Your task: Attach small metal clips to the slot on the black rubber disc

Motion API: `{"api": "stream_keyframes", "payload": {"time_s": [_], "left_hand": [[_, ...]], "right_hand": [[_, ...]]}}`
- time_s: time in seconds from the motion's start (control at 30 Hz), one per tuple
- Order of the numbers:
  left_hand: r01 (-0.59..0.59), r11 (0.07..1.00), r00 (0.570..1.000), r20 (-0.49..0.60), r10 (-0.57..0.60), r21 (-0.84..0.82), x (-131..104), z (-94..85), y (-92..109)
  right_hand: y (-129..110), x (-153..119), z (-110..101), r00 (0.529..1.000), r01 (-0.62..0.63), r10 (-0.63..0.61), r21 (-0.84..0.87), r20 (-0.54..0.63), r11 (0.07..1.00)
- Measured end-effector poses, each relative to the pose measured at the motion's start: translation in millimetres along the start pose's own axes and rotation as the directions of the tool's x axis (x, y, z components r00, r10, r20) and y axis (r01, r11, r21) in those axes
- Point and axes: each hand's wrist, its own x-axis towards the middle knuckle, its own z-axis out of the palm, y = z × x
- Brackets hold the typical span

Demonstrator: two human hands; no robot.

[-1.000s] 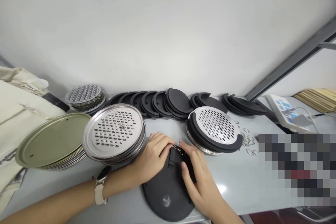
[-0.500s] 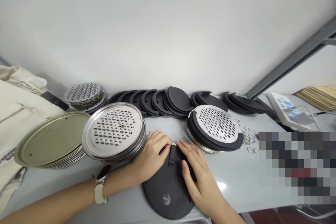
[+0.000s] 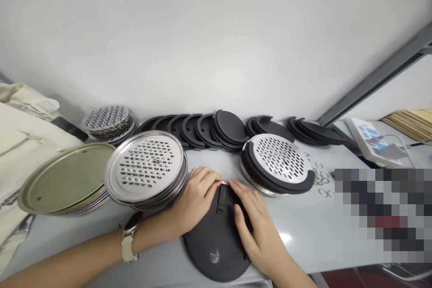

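Note:
A round black plastic disc [image 3: 216, 245] lies on the table in front of me, with a short black clip-like strip [image 3: 221, 200] near its far edge. At that edge, a small shiny metal ring [image 3: 224, 183] shows between my fingertips, partly hidden. My left hand [image 3: 199, 195] pinches it with thumb and index finger; a watch is on that wrist. My right hand [image 3: 251, 220] rests along the disc's right side, fingers stretched out and thumb apart, fingertips beside the ring.
Grater plates with metal rims [image 3: 145, 166] and olive-green round lids [image 3: 67, 180] are stacked at left. A black-edged grater stack [image 3: 278, 158] stands at right, beside loose metal rings [image 3: 322, 175]. Black discs [image 3: 231, 127] line the wall [image 3: 216, 45].
Both hands stay almost in place on the black disc. The metal ring at the fingertips looks slightly turned. The view has shifted very slightly.

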Motion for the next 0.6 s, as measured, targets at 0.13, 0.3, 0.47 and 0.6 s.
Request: {"api": "stream_keyframes", "payload": {"time_s": [0.13,0.3,0.47,0.6], "left_hand": [[0.009,1.0,1.0,0.004,-0.009,-0.012,-0.2,-0.4,0.7],[0.008,1.0,1.0,0.012,-0.007,-0.019,-0.7,-0.5,0.8],[0.004,1.0,1.0,0.023,-0.004,-0.017,-1.3,-0.9,0.9],[0.0,1.0,1.0,0.017,0.0,-0.015,-1.0,-0.8,1.3]], "right_hand": [[0.7,-0.1,-0.3,1.0,0.003,-0.003,0.006,0.016,1.0],[0.8,-1.1,-1.0,1.0,-0.003,0.003,0.012,0.022,1.0],[0.8,-0.9,-0.6,1.0,-0.003,0.003,0.031,0.031,1.0],[1.3,-1.1,0.0,1.0,-0.002,0.001,0.032,0.026,0.999]]}}
